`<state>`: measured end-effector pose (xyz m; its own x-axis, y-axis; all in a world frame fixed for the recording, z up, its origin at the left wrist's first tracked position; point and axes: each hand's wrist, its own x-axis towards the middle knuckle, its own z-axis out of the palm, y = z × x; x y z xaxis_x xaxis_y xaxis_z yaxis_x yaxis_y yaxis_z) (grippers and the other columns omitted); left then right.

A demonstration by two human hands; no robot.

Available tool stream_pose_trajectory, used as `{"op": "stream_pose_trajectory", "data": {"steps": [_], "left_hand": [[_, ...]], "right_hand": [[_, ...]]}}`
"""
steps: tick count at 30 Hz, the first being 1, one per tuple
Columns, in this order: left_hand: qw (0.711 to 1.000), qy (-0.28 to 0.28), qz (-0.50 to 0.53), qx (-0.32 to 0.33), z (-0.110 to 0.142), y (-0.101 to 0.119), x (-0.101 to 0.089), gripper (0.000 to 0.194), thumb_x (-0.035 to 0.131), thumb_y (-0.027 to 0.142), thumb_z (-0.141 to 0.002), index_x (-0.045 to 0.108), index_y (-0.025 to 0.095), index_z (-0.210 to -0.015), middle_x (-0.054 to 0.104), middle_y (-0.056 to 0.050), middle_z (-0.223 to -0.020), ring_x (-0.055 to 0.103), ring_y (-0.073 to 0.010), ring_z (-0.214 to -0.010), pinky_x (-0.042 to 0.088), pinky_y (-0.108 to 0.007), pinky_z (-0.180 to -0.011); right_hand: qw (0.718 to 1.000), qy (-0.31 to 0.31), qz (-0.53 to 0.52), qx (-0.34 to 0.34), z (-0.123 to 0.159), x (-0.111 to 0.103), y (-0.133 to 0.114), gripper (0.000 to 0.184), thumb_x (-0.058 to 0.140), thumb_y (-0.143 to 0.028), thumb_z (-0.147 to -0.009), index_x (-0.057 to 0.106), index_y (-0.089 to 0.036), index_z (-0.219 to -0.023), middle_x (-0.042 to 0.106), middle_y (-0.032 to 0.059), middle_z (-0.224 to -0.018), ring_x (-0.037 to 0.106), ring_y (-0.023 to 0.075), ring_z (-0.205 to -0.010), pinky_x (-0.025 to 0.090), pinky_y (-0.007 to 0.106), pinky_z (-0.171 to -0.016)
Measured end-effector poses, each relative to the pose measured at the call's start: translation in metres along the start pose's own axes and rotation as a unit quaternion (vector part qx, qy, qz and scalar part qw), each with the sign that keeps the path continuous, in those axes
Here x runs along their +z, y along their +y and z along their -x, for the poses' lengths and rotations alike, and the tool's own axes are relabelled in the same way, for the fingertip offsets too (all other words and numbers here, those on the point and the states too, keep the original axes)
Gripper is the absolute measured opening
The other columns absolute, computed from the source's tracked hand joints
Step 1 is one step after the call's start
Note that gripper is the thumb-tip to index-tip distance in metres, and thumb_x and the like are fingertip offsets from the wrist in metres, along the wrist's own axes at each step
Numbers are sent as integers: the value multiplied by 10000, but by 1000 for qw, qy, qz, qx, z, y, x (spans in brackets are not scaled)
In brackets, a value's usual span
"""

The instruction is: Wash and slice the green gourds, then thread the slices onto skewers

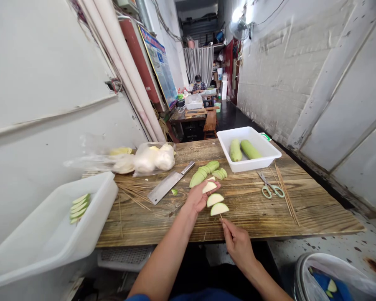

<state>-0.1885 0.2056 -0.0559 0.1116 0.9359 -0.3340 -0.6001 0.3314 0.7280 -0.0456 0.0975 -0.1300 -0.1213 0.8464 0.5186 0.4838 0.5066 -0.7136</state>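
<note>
My right hand (238,242) pinches the lower end of a thin wooden skewer (221,217). Several pale half-round zucchini slices (219,209) with green rims are threaded along it. My left hand (198,197) has its fingers closed around the upper slices, one white slice (209,187) showing at its palm. Just beyond that hand lie a fanned row of cut zucchini (203,173) and a smaller group of slices (219,173). A cleaver (166,186) rests flat on the table to the left, beside a small green offcut (174,191).
On the wooden table (181,228) are loose skewers (133,190), bagged white items (153,159), green-handled scissors (271,190) and a white tray (253,164) holding two zucchini (250,149). A white bin (97,225) at left contains skewered slices (80,207). A lined bucket (303,271) stands lower right. Someone (199,85) sits far back.
</note>
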Motion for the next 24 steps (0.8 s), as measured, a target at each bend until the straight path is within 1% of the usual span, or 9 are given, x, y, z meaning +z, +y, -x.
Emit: {"op": "stream_pose_trajectory", "data": {"steps": [9, 15, 18, 21, 24], "left_hand": [[1000, 29, -10, 3, 5, -4, 5, 194, 481, 171, -859, 623, 40, -879, 688, -179, -905, 677, -216, -829, 529, -322, -796], [999, 23, 2, -24, 6, -9, 4, 186, 507, 182, -843, 631, 53, -896, 689, -160, -923, 672, -209, -836, 536, -302, -748], [999, 26, 9, -23, 6, -9, 4, 197, 524, 196, -836, 632, 47, -906, 688, -161, -927, 672, -208, -835, 533, -298, -754], [1000, 8, 7, -11, 7, -6, 5, 238, 535, 231, -839, 625, 41, -951, 681, -174, -958, 670, -219, -855, 528, -305, -775], [1000, -14, 3, -7, 9, -5, 4, 318, 545, 322, -842, 609, 67, -1022, 678, -168, -989, 664, -231, -885, 529, -322, -778]], "right_hand": [[1000, -2, 4, 5, 1, 0, 2, 304, 407, -210, -906, 650, -110, -1057, 722, 114, -930, 698, 190, -803, 559, 273, -745], [1000, -4, 12, 10, 0, 1, 2, 305, 406, -217, -906, 652, -122, -1059, 723, 106, -932, 701, 190, -779, 560, 267, -727], [1000, -2, 12, 9, 0, 1, 2, 306, 408, -217, -906, 650, -112, -1059, 724, 108, -928, 702, 189, -760, 561, 264, -709], [1000, -2, 8, 6, -1, 0, 1, 304, 407, -211, -906, 651, -103, -1050, 724, 114, -923, 702, 185, -757, 558, 257, -694], [1000, 2, 4, 1, -4, -2, 2, 296, 410, -206, -905, 656, -109, -1037, 724, 111, -926, 701, 181, -767, 555, 250, -697]]}}
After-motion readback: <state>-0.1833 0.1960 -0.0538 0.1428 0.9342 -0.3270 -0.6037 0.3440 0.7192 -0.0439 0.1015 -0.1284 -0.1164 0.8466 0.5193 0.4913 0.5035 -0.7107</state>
